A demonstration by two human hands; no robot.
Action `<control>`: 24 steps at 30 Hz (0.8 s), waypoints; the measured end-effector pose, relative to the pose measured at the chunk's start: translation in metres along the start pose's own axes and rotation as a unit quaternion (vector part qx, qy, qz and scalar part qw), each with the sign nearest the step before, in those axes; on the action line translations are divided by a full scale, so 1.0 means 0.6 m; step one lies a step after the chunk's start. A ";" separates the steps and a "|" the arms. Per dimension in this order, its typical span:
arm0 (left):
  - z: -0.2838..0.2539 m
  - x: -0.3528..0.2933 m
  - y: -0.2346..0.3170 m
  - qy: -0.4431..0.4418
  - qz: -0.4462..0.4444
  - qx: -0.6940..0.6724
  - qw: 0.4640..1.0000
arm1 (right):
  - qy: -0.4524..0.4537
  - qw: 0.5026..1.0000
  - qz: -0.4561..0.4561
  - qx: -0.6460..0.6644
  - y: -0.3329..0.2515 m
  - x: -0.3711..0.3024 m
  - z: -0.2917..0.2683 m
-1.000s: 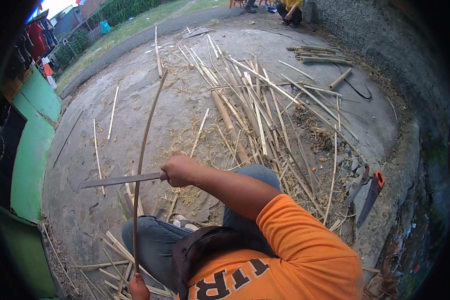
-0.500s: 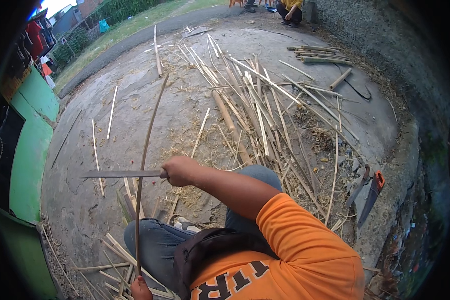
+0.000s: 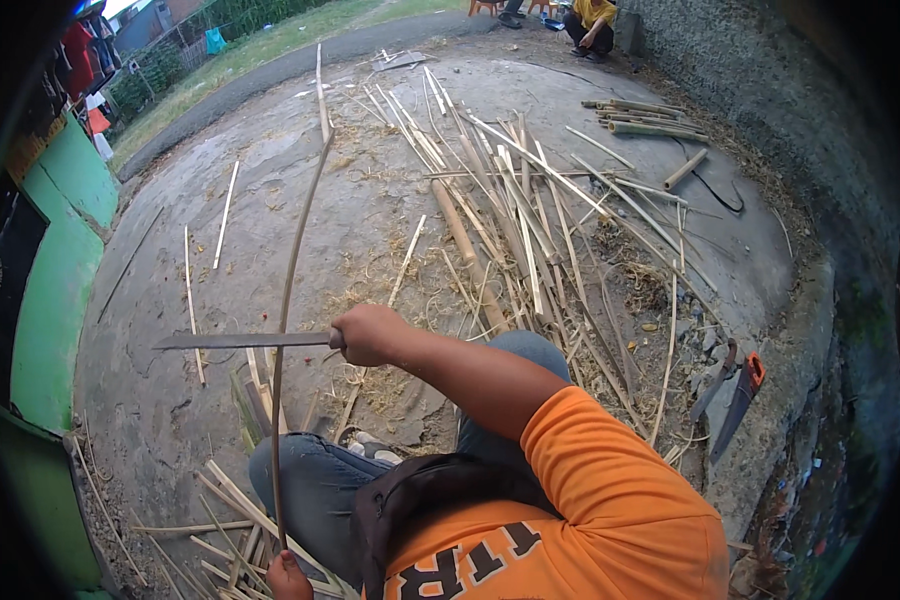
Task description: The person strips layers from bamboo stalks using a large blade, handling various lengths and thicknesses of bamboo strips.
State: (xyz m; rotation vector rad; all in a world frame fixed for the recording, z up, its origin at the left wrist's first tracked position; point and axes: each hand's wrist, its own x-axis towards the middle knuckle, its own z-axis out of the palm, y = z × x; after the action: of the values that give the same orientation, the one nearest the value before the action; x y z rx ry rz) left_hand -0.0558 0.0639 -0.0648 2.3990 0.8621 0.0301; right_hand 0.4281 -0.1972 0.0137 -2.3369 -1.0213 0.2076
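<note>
My right hand [image 3: 368,334] is closed round the handle of a long-bladed knife [image 3: 232,341], its blade pointing left. The blade crosses a long, slim bamboo strip [image 3: 293,260] near the middle, seemingly touching it. Down at the lower edge, my left hand [image 3: 288,576] grips the near end of that strip, only part of the hand showing. From there the strip runs up past my left knee and away over the ground, slightly bowed.
Split bamboo pieces [image 3: 510,215] lie heaped ahead, with more cut strips [image 3: 240,530] beside my left leg. A handsaw [image 3: 738,408] and another blade [image 3: 714,380] rest at right. Bamboo poles [image 3: 655,125] lie near the wall [image 3: 730,60]. A person [image 3: 592,28] squats far off.
The strip's far end has shifted a little farther away. My right hand and the knife have moved only slightly, and the whole view has tilted a bit.
</note>
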 end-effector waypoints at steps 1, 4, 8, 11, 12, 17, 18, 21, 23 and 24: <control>-0.007 -0.008 -0.003 -0.007 -0.023 0.044 0.999 | 0.003 0.999 0.032 0.013 0.004 0.003 0.001; -0.008 -0.026 0.002 0.050 -0.014 0.005 0.999 | -0.015 1.000 0.016 -0.011 0.007 0.001 0.005; -0.018 -0.039 -0.002 0.034 0.004 0.002 0.999 | -0.027 0.996 -0.021 0.080 0.008 -0.010 -0.019; -0.016 -0.061 -0.034 -0.034 -0.076 0.013 0.996 | -0.047 0.990 -0.045 0.124 0.005 -0.017 -0.029; -0.007 -0.067 -0.063 -0.033 -0.052 0.006 0.998 | -0.043 0.989 -0.066 0.126 0.004 -0.020 -0.028; 0.007 -0.075 -0.063 -0.042 -0.032 -0.031 0.998 | -0.056 0.990 -0.089 0.097 0.011 -0.032 -0.027; 0.012 -0.079 -0.057 0.003 -0.005 -0.015 1.000 | -0.058 0.992 -0.088 0.063 0.012 -0.035 -0.029; -0.001 -0.075 -0.050 -0.011 -0.005 -0.043 0.999 | -0.066 0.994 -0.076 0.031 0.011 -0.039 -0.039; -0.012 -0.070 -0.064 -0.067 -0.034 -0.085 0.994 | -0.073 0.994 -0.069 0.034 0.007 -0.036 -0.043; -0.007 -0.068 -0.081 -0.083 -0.045 -0.062 0.994 | -0.082 0.992 -0.082 0.046 0.006 -0.033 -0.046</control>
State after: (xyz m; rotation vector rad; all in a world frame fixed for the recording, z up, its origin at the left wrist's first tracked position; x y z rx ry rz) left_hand -0.1168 0.0724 -0.0805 2.2094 0.8624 -0.1455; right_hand 0.4263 -0.2254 0.0324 -2.1683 -1.2504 0.3787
